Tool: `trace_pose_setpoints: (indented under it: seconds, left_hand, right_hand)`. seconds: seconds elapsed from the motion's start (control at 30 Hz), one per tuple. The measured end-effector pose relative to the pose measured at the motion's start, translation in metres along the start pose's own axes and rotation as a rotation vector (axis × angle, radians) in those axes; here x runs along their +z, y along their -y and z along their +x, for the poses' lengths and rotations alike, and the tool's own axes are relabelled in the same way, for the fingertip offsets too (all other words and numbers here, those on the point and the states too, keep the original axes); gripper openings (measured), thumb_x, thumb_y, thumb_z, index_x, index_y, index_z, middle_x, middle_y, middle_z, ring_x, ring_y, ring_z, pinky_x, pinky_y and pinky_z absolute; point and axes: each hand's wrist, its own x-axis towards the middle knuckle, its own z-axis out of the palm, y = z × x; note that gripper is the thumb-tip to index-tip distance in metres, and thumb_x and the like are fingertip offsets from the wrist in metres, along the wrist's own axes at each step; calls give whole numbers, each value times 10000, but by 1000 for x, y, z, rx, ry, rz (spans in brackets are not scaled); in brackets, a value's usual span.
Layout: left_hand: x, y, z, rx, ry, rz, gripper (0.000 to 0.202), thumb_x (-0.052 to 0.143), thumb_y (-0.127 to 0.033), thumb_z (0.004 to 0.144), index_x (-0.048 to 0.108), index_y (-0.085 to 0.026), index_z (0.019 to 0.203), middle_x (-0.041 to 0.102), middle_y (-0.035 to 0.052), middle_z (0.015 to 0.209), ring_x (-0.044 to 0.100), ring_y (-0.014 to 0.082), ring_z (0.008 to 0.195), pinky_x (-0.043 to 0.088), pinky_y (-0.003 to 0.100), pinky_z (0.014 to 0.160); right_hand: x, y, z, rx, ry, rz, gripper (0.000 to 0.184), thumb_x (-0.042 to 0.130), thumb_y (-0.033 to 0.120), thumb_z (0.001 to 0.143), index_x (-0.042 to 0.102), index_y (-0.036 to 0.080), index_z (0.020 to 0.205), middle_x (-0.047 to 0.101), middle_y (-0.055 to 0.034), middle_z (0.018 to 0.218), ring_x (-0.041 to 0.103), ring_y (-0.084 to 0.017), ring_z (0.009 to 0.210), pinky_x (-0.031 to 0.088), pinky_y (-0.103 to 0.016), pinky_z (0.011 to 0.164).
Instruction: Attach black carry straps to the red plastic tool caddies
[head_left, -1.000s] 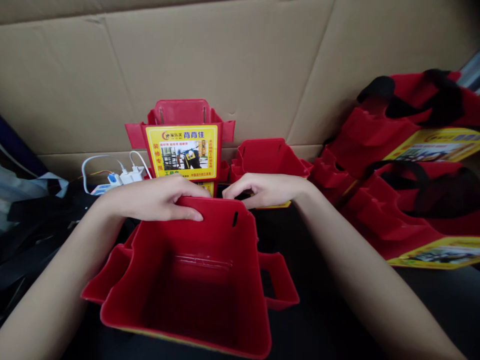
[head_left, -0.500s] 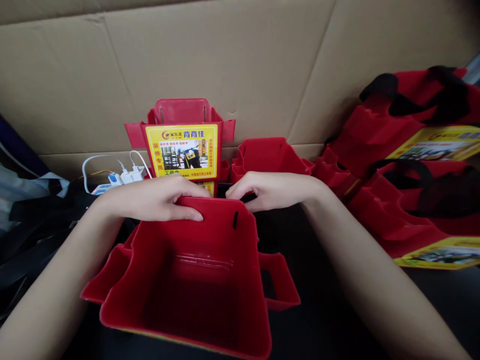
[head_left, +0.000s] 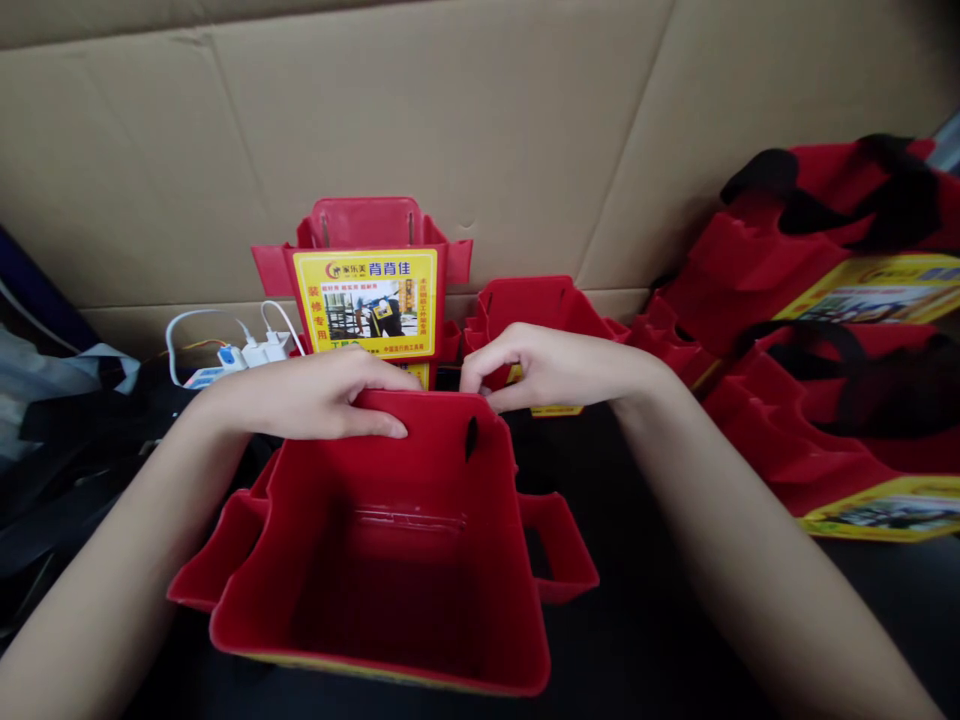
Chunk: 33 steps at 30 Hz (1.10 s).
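A red plastic tool box with an open top faces me, a side loop at its right and a pocket at its left. My left hand grips its far panel by the top edge, thumb inside and fingers behind. At that panel's right corner is my right hand, thumb and finger pinched together just behind the rim. Whatever it pinches is hidden. Below it, something black shows in the panel's slot.
Behind stand stacked red boxes with a yellow label and another red box. Finished-looking boxes with black straps are piled at the right. White chargers and black straps lie left. A cardboard wall closes the back.
My right hand has risen slightly behind the corner. The black in the slot looks wider, and the box has tilted a little. My left hand keeps its grip.
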Motion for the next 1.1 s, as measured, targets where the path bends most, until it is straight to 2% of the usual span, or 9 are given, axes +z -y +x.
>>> trace_pose_setpoints:
  seconds: [0.17, 0.3, 0.43, 0.57, 0.63, 0.8, 0.87, 1.0, 1.1]
  left_hand:
    - [0, -3, 0, 24, 8, -46, 226, 510, -234, 840, 618, -129, 1009, 661, -1, 870, 570, 88, 713, 415, 136, 614]
    - [1, -2, 0, 29, -16, -30, 199, 516, -221, 834, 624, -129, 973, 647, -12, 805, 543, 78, 657, 393, 140, 569]
    - [3, -1, -1, 35, -76, 18, 198, 524, -219, 829, 625, -147, 983, 655, -8, 817, 543, 83, 643, 384, 156, 566]
    - [3, 0, 1, 59, -76, 41, 193, 519, -210, 832, 619, -151, 986, 663, 26, 926, 580, 111, 745, 417, 178, 655]
    - [4, -1, 2, 59, -74, 64, 191, 510, -222, 837, 617, -144, 975, 662, 35, 907, 584, 123, 752, 423, 194, 659]
    - [8, -3, 7, 37, -186, 176, 202, 508, -236, 833, 614, -147, 980, 621, -8, 686, 523, 100, 564, 380, 207, 545]
    - [10, -2, 11, 28, -223, 187, 191, 500, -224, 832, 614, -143, 961, 640, 13, 745, 564, 121, 642, 414, 223, 607]
    - [15, 2, 16, -65, -310, 302, 249, 480, -240, 832, 576, -143, 1040, 644, 81, 963, 591, 219, 877, 458, 333, 748]
    - [16, -2, 14, -41, -372, 350, 373, 467, -238, 838, 479, -164, 1203, 575, 99, 1151, 540, 249, 1029, 441, 376, 848]
  right_hand:
    - [0, 5, -4, -4, 33, 77, 239, 499, 148, 799, 539, 165, 1035, 629, 3, 846, 562, -87, 776, 436, -206, 704]
    - [-2, 15, -15, -10, 12, 72, 184, 490, 198, 827, 473, 170, 1009, 610, -21, 901, 564, -93, 799, 434, -204, 674]
    - [1, 29, -19, -76, -43, -134, 240, 576, 221, 779, 538, 195, 1014, 611, -8, 948, 571, -108, 818, 439, -222, 713]
    - [8, 38, -15, -61, -77, -403, 208, 485, 121, 807, 647, 220, 893, 647, 21, 851, 582, -105, 744, 419, -232, 698]
    - [10, 38, -14, -60, -90, -495, 217, 471, 112, 808, 661, 215, 821, 647, 14, 828, 582, -115, 736, 418, -244, 704]
    - [9, 38, -16, -141, -274, -638, 226, 452, 148, 835, 667, 211, 807, 542, -50, 1157, 527, -181, 992, 419, -312, 811]
    - [12, 46, -18, -242, -275, -610, 215, 467, 163, 843, 671, 225, 815, 551, -42, 1131, 510, -168, 1016, 415, -303, 838]
    - [31, 76, -20, -381, -224, -445, 227, 468, 149, 858, 661, 255, 805, 633, 22, 916, 565, -79, 850, 431, -185, 808]
    - [42, 88, -19, -362, -353, -376, 259, 420, 171, 882, 655, 266, 826, 645, 32, 920, 583, -73, 810, 455, -163, 766]
